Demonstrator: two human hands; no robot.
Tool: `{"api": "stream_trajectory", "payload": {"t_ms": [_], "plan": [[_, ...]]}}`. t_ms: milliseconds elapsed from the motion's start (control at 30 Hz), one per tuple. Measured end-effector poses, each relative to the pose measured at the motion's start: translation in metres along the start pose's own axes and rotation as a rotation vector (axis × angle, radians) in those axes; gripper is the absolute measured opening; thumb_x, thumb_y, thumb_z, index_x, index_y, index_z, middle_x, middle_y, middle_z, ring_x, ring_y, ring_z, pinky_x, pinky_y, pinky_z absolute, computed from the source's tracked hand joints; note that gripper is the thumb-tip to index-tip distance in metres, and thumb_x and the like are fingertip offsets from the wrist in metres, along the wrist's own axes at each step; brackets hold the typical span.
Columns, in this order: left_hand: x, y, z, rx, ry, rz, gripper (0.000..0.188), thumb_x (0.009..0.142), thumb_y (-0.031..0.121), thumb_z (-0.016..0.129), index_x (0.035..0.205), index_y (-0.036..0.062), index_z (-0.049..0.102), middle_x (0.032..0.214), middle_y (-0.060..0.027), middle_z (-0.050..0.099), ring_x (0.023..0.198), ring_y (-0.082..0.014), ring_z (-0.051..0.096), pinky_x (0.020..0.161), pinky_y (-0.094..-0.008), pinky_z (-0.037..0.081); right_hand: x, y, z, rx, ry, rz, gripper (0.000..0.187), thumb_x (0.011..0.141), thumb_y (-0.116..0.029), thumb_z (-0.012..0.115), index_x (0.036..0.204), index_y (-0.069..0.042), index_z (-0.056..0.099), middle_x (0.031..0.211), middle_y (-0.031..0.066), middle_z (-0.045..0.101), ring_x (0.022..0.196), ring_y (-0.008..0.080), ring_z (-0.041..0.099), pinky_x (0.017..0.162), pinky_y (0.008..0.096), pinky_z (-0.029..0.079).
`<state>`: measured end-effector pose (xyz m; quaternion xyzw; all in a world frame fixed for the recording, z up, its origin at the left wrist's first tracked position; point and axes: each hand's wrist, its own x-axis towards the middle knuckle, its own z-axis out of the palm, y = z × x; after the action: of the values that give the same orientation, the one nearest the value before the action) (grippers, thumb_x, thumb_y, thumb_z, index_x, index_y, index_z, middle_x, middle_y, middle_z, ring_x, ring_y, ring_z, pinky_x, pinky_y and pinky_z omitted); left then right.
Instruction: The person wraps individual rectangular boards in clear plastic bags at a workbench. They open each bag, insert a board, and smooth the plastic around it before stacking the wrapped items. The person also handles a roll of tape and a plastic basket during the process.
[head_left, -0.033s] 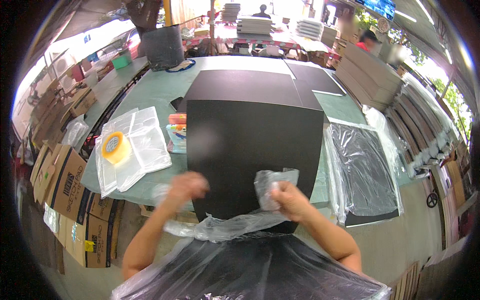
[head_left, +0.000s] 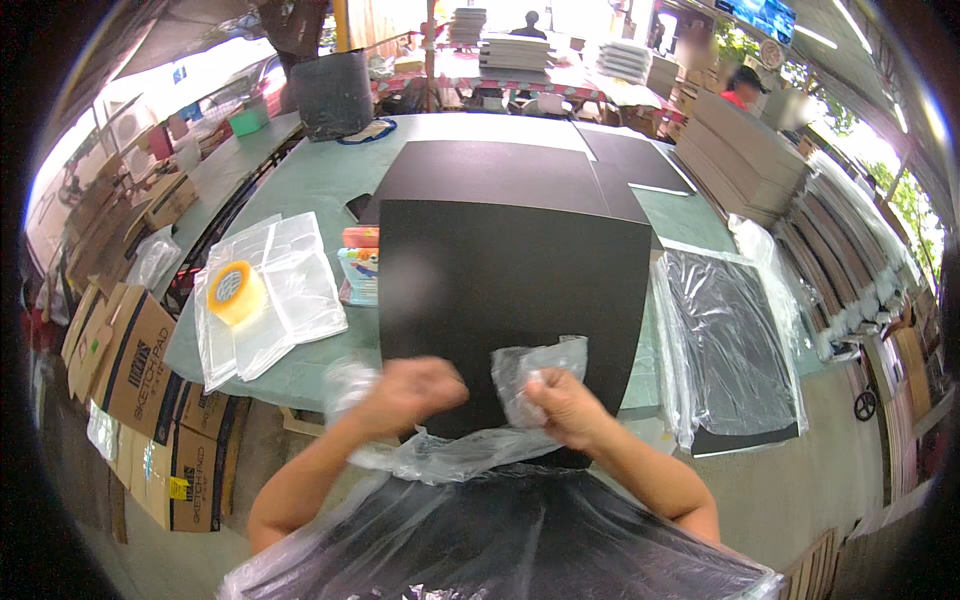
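A large black board (head_left: 510,290) lies over the near part of the green table, with another black board (head_left: 490,165) behind it. My right hand (head_left: 570,405) pinches a crumpled piece of clear plastic film (head_left: 520,378) in front of the black board. To its left my left hand (head_left: 415,392) is curled and smeared by motion; its fingers do not show clearly. Clear plastic (head_left: 350,388) bunches beside the left wrist. Below both hands, a gathered clear plastic edge (head_left: 445,458) runs across dark, plastic-covered material (head_left: 490,540) close to my body.
Left on the table (head_left: 270,378), a yellowish tape roll (head_left: 235,292) sits on clear plastic bags (head_left: 300,270), near small colourful packs (head_left: 360,265). Right lies a plastic-wrapped black board (head_left: 730,340). Cardboard boxes (head_left: 150,375) stand at lower left; stacked boards (head_left: 740,155) rise at far right.
My left hand has moved right, toward my right hand. The right hand and its plastic film have shifted slightly left and down.
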<state>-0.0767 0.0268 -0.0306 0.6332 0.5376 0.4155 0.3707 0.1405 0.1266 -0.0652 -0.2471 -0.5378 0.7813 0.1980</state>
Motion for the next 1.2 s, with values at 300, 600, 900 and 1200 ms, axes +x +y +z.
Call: {"api": "stream_trajectory", "payload": {"t_ms": [300,600,900,1200], "plan": [[-0.029,-0.071,-0.059,0.165,0.525,-0.355,0.017,0.071,0.016,0.057,0.064,0.0006,0.054,0.048,-0.0043,0.047,0.050,-0.0115,0.047,0.049,-0.0302,0.041,-0.045,-0.033,-0.022,0.387,0.105,-0.103,0.035,0.077,-0.041,0.056,0.064,-0.008,0.051,0.059,0.0006,0.051,0.057,0.0101,0.051,0.050,0.0248,0.041],[-0.017,0.028,0.058,0.462,-0.586,-0.010,0.045,0.071,0.038,0.061,0.098,0.0036,0.051,0.084,-0.0194,0.058,0.077,-0.0302,0.058,0.070,-0.0408,0.044,-0.046,-0.079,0.029,-0.240,-0.043,-0.865,0.032,0.068,-0.018,0.070,0.088,0.001,0.054,0.101,0.0122,0.049,0.090,0.0182,0.050,0.077,0.0273,0.039],[-0.005,0.027,0.034,-0.336,-0.126,-0.014,0.017,0.082,0.015,0.053,0.094,0.0030,0.055,0.082,-0.0049,0.058,0.073,-0.0121,0.056,0.066,-0.0260,0.044,-0.032,-0.045,0.007,0.424,-0.058,0.111,0.025,0.085,-0.020,0.045,0.094,0.002,0.053,0.094,0.0135,0.057,0.085,0.0190,0.058,0.073,0.0308,0.047],[-0.017,0.013,-0.007,-0.930,-0.281,-0.155,0.016,0.079,0.014,0.056,0.080,-0.0019,0.058,0.071,-0.0056,0.058,0.061,-0.0113,0.054,0.051,-0.0251,0.042,-0.042,-0.059,-0.007,0.256,-0.602,-0.058,0.032,0.082,-0.026,0.050,0.099,0.001,0.054,0.089,0.0105,0.058,0.075,0.0190,0.057,0.070,0.0324,0.047]]}}
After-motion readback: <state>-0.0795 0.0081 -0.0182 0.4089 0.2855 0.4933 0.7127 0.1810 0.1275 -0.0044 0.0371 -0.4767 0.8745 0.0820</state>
